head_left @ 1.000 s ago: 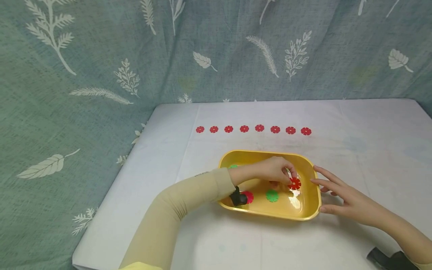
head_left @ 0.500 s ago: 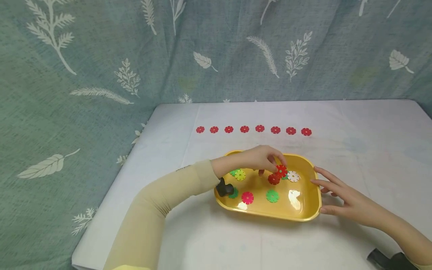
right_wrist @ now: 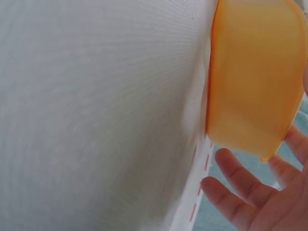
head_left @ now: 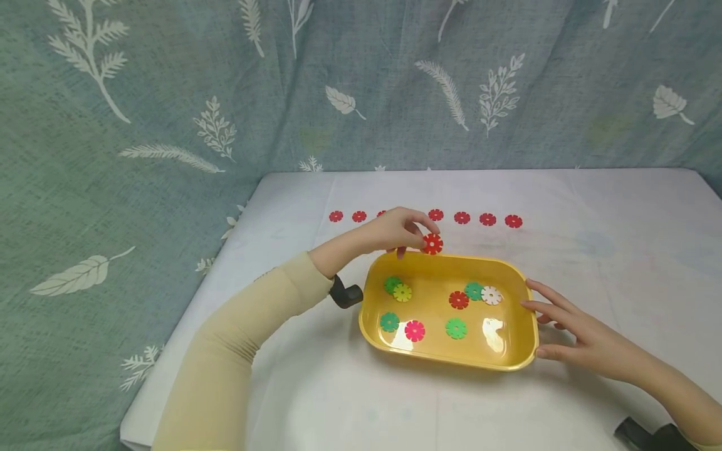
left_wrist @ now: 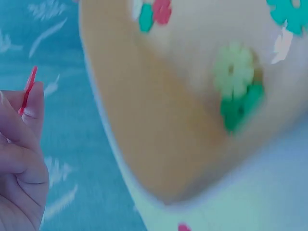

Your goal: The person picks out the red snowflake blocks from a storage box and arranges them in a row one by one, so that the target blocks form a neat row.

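My left hand (head_left: pixel 397 228) pinches a red snowflake disc (head_left: pixel 435 249) between thumb and finger, over the far rim of a yellow plastic bin (head_left: pixel 440 357). Edge-on in the left wrist view, the same red disc (left_wrist: pixel 30 86) shows at the fingertips. Inside the bin lie several loose discs, among them a red disc (head_left: pixel 458 300), a white disc (head_left: pixel 492 296), a pink disc (head_left: pixel 415 331) and a yellow disc (head_left: pixel 403 293). At the bin's right end rests my right hand (head_left: pixel 581 332), its fingers spread and fingertips at the rim.
Beyond the bin runs a row of several red discs (head_left: pixel 462 218) across the white-covered table (head_left: pixel 620 263); my left hand hides part of it. A leaf-patterned cloth (head_left: pixel 383 81) hangs behind the table and along its left side.
My left hand has lifted the red disc out of the bin, moving left and away toward the row. Discs it hid in the bin now show. The right hand stays at the rim.
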Demonstrator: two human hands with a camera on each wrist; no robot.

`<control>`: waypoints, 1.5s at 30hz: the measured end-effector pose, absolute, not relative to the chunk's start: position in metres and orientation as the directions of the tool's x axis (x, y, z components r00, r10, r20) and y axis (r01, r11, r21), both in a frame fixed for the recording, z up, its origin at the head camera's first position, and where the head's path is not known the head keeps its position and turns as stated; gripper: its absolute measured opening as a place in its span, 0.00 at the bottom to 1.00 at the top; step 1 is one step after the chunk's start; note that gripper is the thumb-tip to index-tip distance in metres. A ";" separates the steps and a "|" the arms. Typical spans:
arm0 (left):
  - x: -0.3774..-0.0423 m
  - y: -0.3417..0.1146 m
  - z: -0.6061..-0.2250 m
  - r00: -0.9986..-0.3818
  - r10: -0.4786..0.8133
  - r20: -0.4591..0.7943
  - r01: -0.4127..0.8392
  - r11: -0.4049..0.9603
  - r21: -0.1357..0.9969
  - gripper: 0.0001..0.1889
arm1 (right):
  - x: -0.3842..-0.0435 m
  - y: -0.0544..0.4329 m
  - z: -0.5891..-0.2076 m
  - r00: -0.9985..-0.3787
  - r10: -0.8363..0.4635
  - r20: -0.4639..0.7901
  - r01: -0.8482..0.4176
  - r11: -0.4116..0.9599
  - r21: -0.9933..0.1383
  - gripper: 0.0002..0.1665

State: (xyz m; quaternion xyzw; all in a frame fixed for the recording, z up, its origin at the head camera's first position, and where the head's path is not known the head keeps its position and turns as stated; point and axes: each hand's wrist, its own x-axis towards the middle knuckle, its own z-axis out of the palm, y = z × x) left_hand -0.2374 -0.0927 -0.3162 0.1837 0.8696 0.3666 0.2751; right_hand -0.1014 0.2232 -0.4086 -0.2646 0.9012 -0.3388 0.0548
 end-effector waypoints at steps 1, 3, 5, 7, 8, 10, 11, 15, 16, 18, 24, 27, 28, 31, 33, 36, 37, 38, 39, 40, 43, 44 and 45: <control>-0.240 -0.098 -0.314 -0.793 0.508 -0.336 0.112 0.664 0.739 0.14 | -0.101 0.223 -0.409 -0.855 -0.513 0.079 -0.439 0.632 -0.639 0.38; -0.247 -0.109 -0.309 -0.815 0.487 -0.314 0.098 0.650 0.753 0.15 | -0.101 0.224 -0.409 -0.855 -0.512 0.078 -0.437 0.633 -0.638 0.38; -0.253 -0.121 -0.306 -0.835 0.463 -0.297 0.073 0.629 0.774 0.15 | -0.101 0.224 -0.409 -0.856 -0.511 0.077 -0.436 0.635 -0.638 0.38; -0.259 -0.133 -0.305 -0.856 0.432 -0.284 0.046 0.611 0.790 0.15 | -0.101 0.224 -0.409 -0.857 -0.510 0.078 -0.436 0.635 -0.637 0.38; -0.262 -0.139 -0.304 -0.867 0.413 -0.279 0.033 0.606 0.795 0.16 | -0.101 0.224 -0.409 -0.857 -0.510 0.079 -0.437 0.636 -0.636 0.38; -0.267 -0.150 -0.305 -0.887 0.369 -0.278 0.001 0.603 0.798 0.16 | -0.101 0.223 -0.409 -0.856 -0.510 0.082 -0.440 0.637 -0.633 0.38; -0.269 -0.155 -0.305 -0.897 0.345 -0.277 -0.010 0.610 0.792 0.16 | -0.101 0.223 -0.409 -0.856 -0.511 0.083 -0.441 0.637 -0.632 0.38; -0.279 -0.174 -0.307 -0.926 0.256 -0.278 -0.061 0.624 0.779 0.17 | -0.101 0.223 -0.409 -0.856 -0.510 0.083 -0.441 0.638 -0.631 0.38; -0.281 -0.178 -0.307 -0.931 0.233 -0.281 -0.078 0.624 0.777 0.17 | -0.101 0.223 -0.408 -0.857 -0.509 0.078 -0.438 0.640 -0.631 0.38; -0.286 -0.187 -0.309 -0.939 0.190 -0.287 -0.113 0.619 0.777 0.18 | -0.101 0.223 -0.408 -0.859 -0.507 0.072 -0.434 0.644 -0.630 0.39; -0.300 -0.212 -0.323 -0.949 0.067 -0.307 -0.205 0.611 0.765 0.20 | -0.101 0.224 -0.409 -0.854 -0.513 0.080 -0.441 0.636 -0.633 0.39; -0.305 -0.222 -0.328 -0.948 0.029 -0.317 -0.242 0.584 0.775 0.21 | -0.101 0.224 -0.409 -0.856 -0.510 0.078 -0.438 0.637 -0.635 0.38; -0.306 -0.224 -0.329 -0.946 0.013 -0.323 -0.258 0.569 0.781 0.22 | -0.101 0.223 -0.409 -0.858 -0.508 0.075 -0.434 0.639 -0.635 0.38; -0.308 -0.232 -0.332 -0.941 -0.032 -0.337 -0.300 0.535 0.789 0.23 | -0.101 0.223 -0.409 -0.861 -0.505 0.067 -0.427 0.645 -0.634 0.38; -0.308 -0.237 -0.334 -0.938 -0.061 -0.340 -0.322 0.514 0.795 0.24 | -0.101 0.223 -0.409 -0.860 -0.505 0.070 -0.430 0.645 -0.632 0.38; -0.309 -0.246 -0.339 -0.933 -0.105 -0.345 -0.352 0.482 0.803 0.25 | -0.101 0.222 -0.408 -0.858 -0.508 0.074 -0.435 0.642 -0.631 0.38; -0.310 -0.249 -0.341 -0.931 -0.120 -0.345 -0.360 0.468 0.807 0.25 | -0.101 0.222 -0.408 -0.857 -0.509 0.077 -0.437 0.641 -0.631 0.38; -0.310 -0.251 -0.343 -0.929 -0.133 -0.345 -0.366 0.455 0.812 0.25 | -0.101 0.222 -0.408 -0.856 -0.510 0.079 -0.439 0.640 -0.630 0.38; -0.311 -0.254 -0.346 -0.927 -0.148 -0.343 -0.373 0.441 0.817 0.25 | -0.101 0.222 -0.408 -0.856 -0.510 0.078 -0.439 0.640 -0.631 0.38; -0.311 -0.256 -0.348 -0.926 -0.161 -0.342 -0.378 0.431 0.819 0.25 | -0.101 0.222 -0.408 -0.856 -0.511 0.079 -0.439 0.640 -0.631 0.38; -0.314 -0.262 -0.357 -0.924 -0.191 -0.330 -0.381 0.408 0.830 0.26 | -0.101 0.223 -0.408 -0.855 -0.513 0.079 -0.441 0.637 -0.632 0.38; -0.315 -0.264 -0.359 -0.924 -0.201 -0.326 -0.382 0.403 0.832 0.26 | -0.101 0.223 -0.408 -0.854 -0.514 0.079 -0.441 0.636 -0.633 0.38; -0.316 -0.265 -0.362 -0.923 -0.211 -0.321 -0.381 0.398 0.834 0.26 | -0.101 0.223 -0.408 -0.854 -0.514 0.079 -0.441 0.635 -0.634 0.38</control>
